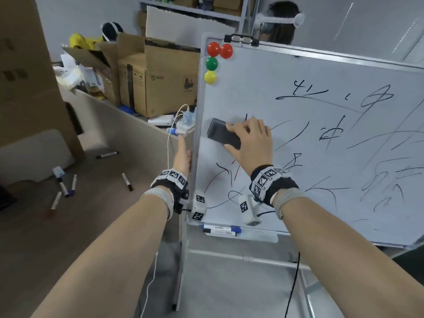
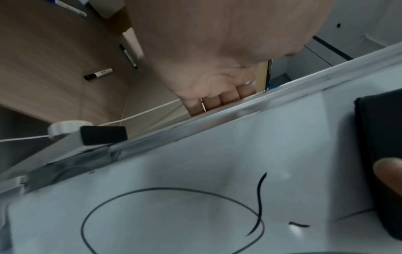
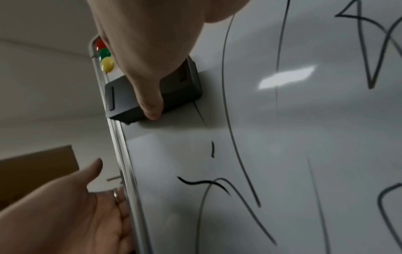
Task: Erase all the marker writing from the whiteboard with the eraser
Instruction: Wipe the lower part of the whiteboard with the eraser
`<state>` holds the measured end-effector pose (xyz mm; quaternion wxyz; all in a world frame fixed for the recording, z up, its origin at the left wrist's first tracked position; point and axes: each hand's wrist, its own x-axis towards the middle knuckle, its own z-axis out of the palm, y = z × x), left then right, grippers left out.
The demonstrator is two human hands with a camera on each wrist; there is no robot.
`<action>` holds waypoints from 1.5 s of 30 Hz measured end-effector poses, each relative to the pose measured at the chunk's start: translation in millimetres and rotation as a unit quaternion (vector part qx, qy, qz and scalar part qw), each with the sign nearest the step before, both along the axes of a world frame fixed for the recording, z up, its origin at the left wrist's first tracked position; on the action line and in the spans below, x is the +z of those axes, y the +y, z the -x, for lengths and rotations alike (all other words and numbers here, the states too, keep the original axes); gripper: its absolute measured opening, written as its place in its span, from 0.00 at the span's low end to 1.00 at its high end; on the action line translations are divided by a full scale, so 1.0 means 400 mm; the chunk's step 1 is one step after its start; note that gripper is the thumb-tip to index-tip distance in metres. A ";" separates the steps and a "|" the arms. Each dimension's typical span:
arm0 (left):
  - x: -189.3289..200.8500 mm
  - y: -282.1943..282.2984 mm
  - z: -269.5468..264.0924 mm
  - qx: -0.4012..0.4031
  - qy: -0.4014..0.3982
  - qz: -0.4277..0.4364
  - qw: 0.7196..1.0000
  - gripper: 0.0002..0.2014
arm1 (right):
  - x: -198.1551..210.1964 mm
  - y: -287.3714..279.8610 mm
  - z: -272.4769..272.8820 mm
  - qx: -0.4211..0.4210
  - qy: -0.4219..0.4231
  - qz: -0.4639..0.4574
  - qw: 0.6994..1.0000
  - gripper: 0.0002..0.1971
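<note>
A whiteboard [image 1: 286, 72] on a stand carries black marker writing [image 1: 332, 134] over most of its face. My right hand [image 1: 250, 141] grips a dark grey eraser [image 1: 221, 133] and presses it flat on the board near the left edge. In the right wrist view the thumb lies across the eraser [image 3: 121, 101], with marker strokes [image 3: 239, 154] beside and below it. A wiped strip shows under the eraser. My left hand [image 1: 183, 157] holds the board's left frame [image 2: 217, 116], fingers curled behind the edge, thumb stretched out.
Red, green and yellow magnets [image 1: 212, 63] sit at the board's top left. Markers [image 1: 220, 229] lie on the tray below. Cardboard boxes [image 1: 156, 79] crowd a desk to the left. Loose markers [image 1: 66, 188] lie on the floor. Another person's head [image 1: 280, 21] shows behind the board.
</note>
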<state>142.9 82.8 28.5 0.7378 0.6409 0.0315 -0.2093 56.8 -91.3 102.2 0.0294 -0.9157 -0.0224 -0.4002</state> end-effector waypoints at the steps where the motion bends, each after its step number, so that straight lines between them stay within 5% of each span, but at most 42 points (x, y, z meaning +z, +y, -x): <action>1: -0.010 -0.001 0.002 0.006 0.007 -0.001 1.000 0.54 | -0.009 -0.002 -0.002 0.005 -0.002 -0.005 1.000 0.25; 7: -0.035 -0.005 0.061 0.035 -0.002 -0.013 0.999 0.53 | -0.223 0.006 0.040 0.066 0.120 0.083 0.987 0.28; 11: -0.182 0.003 0.005 0.037 0.027 -0.054 0.997 0.64 | -0.328 0.006 0.054 0.073 0.145 0.085 0.983 0.26; 17: -0.274 0.004 -0.017 0.041 0.038 -0.060 0.997 0.62 | -0.439 0.010 0.060 0.101 0.174 0.093 0.975 0.23; 22: -0.223 0.002 0.070 0.035 0.027 -0.064 0.997 0.59 | -0.551 0.004 0.088 0.089 0.203 0.107 0.969 0.19; 28: -0.175 0.002 0.087 0.042 0.037 -0.066 0.996 0.46 | -0.493 0.006 0.087 0.077 0.200 0.103 0.971 0.24; 34: -0.086 -0.019 0.063 0.041 0.032 -0.097 0.994 0.61 | -0.222 -0.086 0.047 -0.009 0.065 0.060 0.996 0.27; 39: -0.005 -0.078 -0.030 0.085 -0.033 -0.029 0.995 0.55 | -0.046 -0.129 -0.005 -0.054 -0.033 0.020 0.998 0.26; 42: -0.044 -0.106 -0.102 0.079 -0.064 0.002 0.995 0.52 | -0.039 -0.126 -0.015 -0.053 -0.050 0.002 0.997 0.26; 45: 0.017 -0.098 -0.023 0.117 -0.053 -0.025 0.991 0.50 | -0.104 -0.124 -0.007 -0.006 -0.028 0.013 0.999 0.26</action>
